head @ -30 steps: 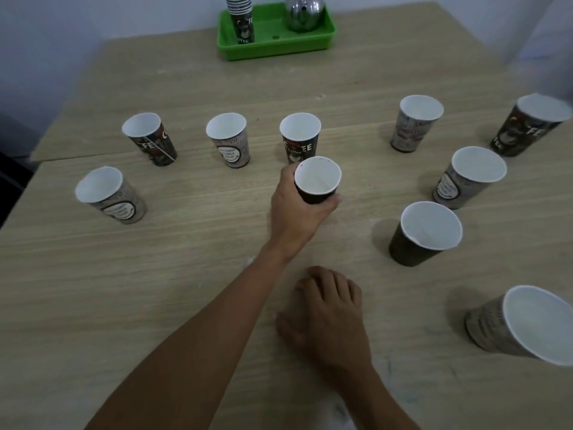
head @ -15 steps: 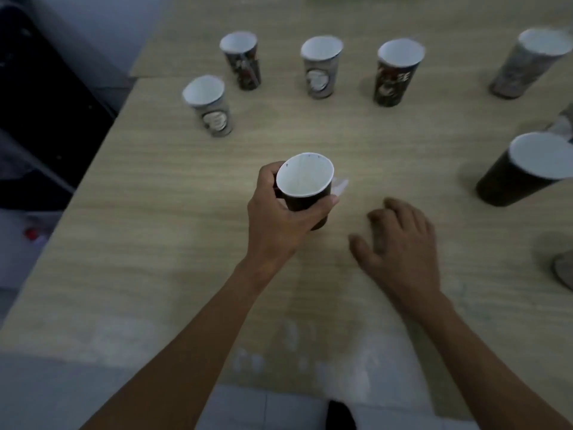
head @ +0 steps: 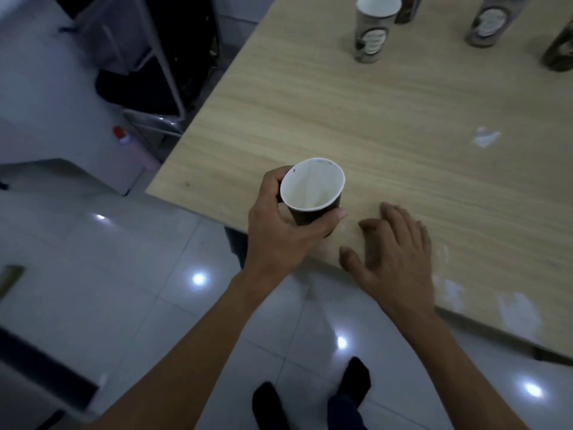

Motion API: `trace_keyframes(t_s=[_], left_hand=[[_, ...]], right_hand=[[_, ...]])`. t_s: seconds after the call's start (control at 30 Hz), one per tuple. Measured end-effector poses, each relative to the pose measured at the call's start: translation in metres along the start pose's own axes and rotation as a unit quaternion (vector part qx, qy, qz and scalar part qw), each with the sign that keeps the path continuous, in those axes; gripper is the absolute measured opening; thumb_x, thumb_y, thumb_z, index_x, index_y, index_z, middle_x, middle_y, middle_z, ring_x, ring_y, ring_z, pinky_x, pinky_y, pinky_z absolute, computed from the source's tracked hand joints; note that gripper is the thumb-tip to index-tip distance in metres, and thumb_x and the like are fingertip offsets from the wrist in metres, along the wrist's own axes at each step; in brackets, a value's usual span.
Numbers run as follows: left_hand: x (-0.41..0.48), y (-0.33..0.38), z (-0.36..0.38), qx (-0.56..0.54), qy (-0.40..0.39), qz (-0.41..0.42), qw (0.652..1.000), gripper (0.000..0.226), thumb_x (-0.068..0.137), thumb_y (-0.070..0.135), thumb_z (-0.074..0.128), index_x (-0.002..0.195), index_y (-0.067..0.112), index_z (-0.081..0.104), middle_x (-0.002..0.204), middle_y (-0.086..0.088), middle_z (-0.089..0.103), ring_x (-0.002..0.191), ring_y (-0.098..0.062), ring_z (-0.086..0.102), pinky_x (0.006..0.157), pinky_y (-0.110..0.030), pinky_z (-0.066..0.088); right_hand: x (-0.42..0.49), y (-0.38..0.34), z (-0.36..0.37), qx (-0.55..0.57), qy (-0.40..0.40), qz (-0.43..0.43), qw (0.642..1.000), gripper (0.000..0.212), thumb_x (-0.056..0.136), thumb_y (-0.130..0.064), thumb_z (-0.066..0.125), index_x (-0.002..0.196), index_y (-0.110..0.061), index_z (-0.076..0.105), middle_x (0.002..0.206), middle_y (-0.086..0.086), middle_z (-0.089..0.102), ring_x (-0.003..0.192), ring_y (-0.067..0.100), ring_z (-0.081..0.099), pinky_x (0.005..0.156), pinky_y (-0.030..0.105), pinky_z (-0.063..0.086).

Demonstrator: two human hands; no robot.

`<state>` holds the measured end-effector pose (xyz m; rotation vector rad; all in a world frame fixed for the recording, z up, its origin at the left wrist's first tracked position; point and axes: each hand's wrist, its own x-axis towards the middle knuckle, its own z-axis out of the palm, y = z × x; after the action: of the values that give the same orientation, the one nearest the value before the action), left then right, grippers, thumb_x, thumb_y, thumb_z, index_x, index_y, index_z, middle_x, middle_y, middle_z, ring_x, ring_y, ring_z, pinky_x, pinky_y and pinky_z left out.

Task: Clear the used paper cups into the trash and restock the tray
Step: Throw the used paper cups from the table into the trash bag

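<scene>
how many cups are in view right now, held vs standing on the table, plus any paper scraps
held cup, in the left hand: 1
table cups, some cut off by the frame edge: 4
paper scrap: 1
total: 6

Head view looks steeply down (close) at table corner.

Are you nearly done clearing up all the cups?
Nothing looks finished yet. The left hand holds one used dark cup near the table edge. The right hand rests on the table. Other cups, like the grey cup, wait to be cleared. The tray is out of view.
</scene>
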<state>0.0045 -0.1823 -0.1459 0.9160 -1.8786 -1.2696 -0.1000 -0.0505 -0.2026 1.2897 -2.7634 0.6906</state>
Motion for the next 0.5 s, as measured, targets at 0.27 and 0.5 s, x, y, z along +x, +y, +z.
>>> trace_keyframes(t_s=[0.27,0.5], left_hand=[[-0.037,-0.045,-0.091,-0.022,0.091,0.047,0.994,0.066,0.062,0.038,0.080,0.113,0.009,0.051,0.110,0.011,0.057,0.101,0.000,0.058,0.077,-0.011,0.048],[-0.071,-0.136,-0.107,-0.008,0.147,0.010,0.989,0.062,0.062,0.040,0.079,0.112,0.018,0.049,0.109,0.012,0.056,0.100,-0.004,0.058,0.076,-0.010,0.047]], right_hand=[[-0.066,-0.078,0.057,0.063,0.072,-0.213,0.972,0.017,0.076,-0.025,0.067,0.091,-0.016,0.064,0.107,0.010,0.067,0.104,0.026,0.054,0.084,0.035,0.035],[-0.087,-0.067,0.155,0.172,-0.063,-0.127,0.975,0.017,0.084,-0.026,0.057,0.098,-0.021,0.065,0.098,0.003,0.057,0.094,0.019,0.053,0.076,0.030,0.039]])
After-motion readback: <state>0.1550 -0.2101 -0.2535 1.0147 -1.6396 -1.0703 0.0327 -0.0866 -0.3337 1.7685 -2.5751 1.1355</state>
